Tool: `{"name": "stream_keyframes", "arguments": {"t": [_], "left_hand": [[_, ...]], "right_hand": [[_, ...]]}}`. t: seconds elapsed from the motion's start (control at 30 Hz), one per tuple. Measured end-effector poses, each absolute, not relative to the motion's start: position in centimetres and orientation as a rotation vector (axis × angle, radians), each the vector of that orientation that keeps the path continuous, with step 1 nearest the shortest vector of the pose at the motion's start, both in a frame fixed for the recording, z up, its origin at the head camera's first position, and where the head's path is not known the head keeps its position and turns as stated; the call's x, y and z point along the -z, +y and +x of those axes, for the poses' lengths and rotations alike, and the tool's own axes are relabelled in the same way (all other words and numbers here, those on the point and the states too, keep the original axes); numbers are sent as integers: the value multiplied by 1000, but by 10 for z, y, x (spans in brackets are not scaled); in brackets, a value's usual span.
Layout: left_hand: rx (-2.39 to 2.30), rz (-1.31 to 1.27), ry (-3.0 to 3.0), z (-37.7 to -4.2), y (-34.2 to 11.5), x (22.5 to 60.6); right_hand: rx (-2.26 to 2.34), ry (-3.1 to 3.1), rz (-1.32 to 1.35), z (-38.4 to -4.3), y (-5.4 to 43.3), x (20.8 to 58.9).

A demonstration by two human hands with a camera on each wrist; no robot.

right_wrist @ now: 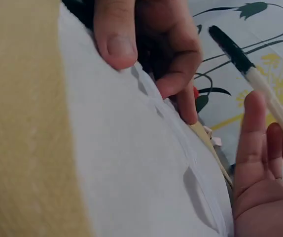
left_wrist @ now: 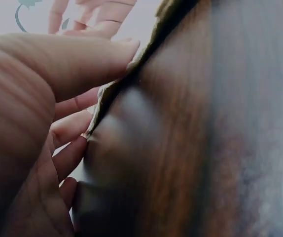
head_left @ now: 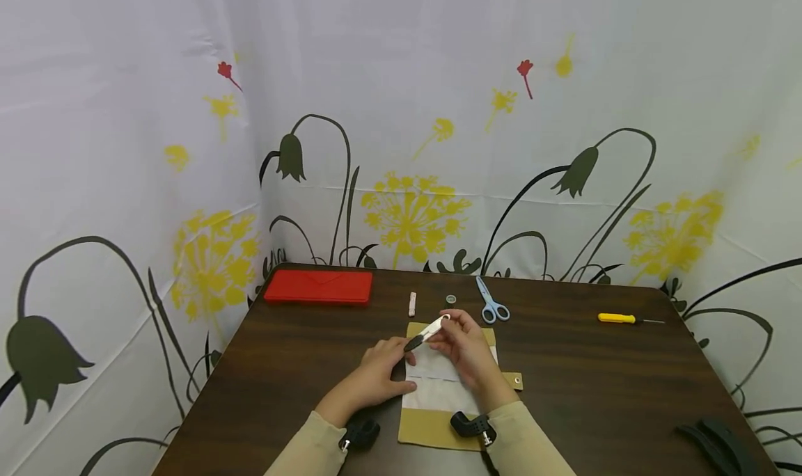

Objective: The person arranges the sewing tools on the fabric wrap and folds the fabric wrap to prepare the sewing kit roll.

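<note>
A slim white tool with a dark end (head_left: 431,331) is pinched in my right hand (head_left: 462,344); its exact kind cannot be told. It points down and left above a tan and white cloth pouch (head_left: 441,394) spread on the table. In the right wrist view the tool (right_wrist: 250,74) tilts clear of the cloth, beside the right fingers (right_wrist: 252,128). My left hand (head_left: 376,375) grips the pouch's left edge, thumb and fingers spread along it. The left wrist view shows the thumb (left_wrist: 87,61) at that cloth edge. A slight gap opens along the white pocket seam.
Beyond the pouch lie a small pale pink item (head_left: 412,304), a small round greenish item (head_left: 451,299) and light blue scissors (head_left: 492,303). A red case (head_left: 318,286) sits back left. A yellow screwdriver-like tool (head_left: 620,318) and a black object (head_left: 720,442) are on the right.
</note>
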State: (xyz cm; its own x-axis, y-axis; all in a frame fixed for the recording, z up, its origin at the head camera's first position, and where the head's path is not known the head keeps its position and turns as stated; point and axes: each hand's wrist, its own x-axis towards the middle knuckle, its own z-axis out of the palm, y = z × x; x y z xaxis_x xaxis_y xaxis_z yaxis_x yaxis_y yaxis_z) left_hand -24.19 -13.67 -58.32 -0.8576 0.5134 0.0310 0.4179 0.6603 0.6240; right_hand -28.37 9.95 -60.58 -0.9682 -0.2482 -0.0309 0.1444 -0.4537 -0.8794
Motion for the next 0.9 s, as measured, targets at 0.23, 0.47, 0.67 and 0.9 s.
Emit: {"name": "stream_keyframes", "arguments": {"t": [0.23,0.47,0.67,0.9], "left_hand": [[-988,778,2741,-238,-136,584],[-1032,794,2697,-240,-138,584],[-1066,806,2649,-239,-139,582],[-1074,822,2653,-240,-140,584]], "right_hand": [[2454,1514,-202,-284,104,614],[2522,1594,-244,-286,105,613],[2569,1662,-233,-285,104,610],[2530,1683,-189,-286,104,610]]}}
